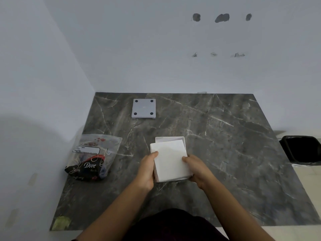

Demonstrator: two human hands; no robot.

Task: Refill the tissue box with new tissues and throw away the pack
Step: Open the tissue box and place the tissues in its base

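Note:
A white stack of tissues (171, 160) is held between both hands, tilted over the open white tissue box (169, 138), whose far rim shows behind it. My left hand (147, 169) grips the stack's left side. My right hand (197, 168) grips its right side. The empty plastic tissue pack (93, 156), clear with a dark printed lower part, lies crumpled to the left on the dark marble table (225, 153). The box's grey square panel with four dark round feet (143, 108) lies flat near the table's back.
A black bin (302, 148) stands on the floor past the table's right edge. White walls close the table's left and back sides. A yellowish tape patch (61, 222) sits at the front left corner.

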